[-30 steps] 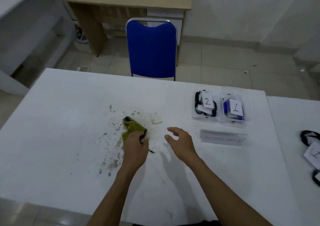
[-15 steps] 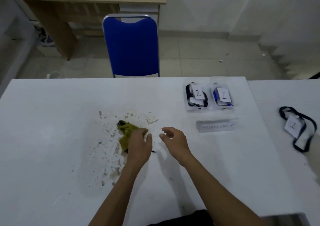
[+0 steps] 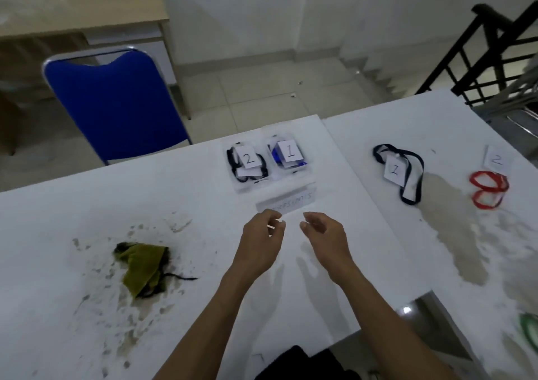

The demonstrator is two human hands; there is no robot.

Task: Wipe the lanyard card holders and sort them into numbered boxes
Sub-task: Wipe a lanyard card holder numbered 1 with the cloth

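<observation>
My left hand and right hand hover side by side over the white table, fingers loosely curled, holding nothing. An olive-green cloth lies crumpled on a stained patch to their left. Just beyond the hands stand two clear boxes: box 2 holds black lanyards, box 1 holds a blue one. On the adjoining table lie a black lanyard with a card marked 1 and a red lanyard below a card marked 2.
A handwritten paper label lies between my hands and the boxes. A blue chair stands behind the table, a wooden desk beyond it. A black stair railing is at the far right. A green lanyard shows at the right edge.
My left hand has let go of the green cloth and moved right, next to my right hand. The view has swung right, showing the second table with more lanyards.
</observation>
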